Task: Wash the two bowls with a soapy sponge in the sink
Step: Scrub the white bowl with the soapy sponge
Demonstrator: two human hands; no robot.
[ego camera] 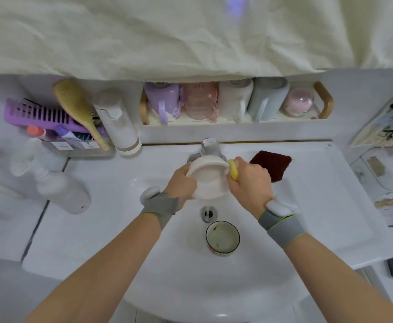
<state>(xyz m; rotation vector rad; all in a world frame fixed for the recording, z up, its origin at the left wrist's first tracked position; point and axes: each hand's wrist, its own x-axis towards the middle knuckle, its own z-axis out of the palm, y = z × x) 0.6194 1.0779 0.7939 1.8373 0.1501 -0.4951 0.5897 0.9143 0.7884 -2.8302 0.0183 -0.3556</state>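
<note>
A white bowl (208,180) is gripped by the left hand (182,183) over the sink (284,206), tilted, mouth turned away toward the tap (210,148). A sponge (233,169) is pinched against its rim by the right hand (251,183). A second bowl (222,236) stands upright near the drain (208,213).

White bowl (208,180) showing plain, unpatterned. Sponge (233,170) showing yellow. Second bowl (222,237) showing a dark rim, pale inside, red-speckled outer wall. Cloth (272,164) showing dark maroon. Sink (249,276) showing white. Wristbands (281,226) showing grey, one edged yellow-green.
</note>
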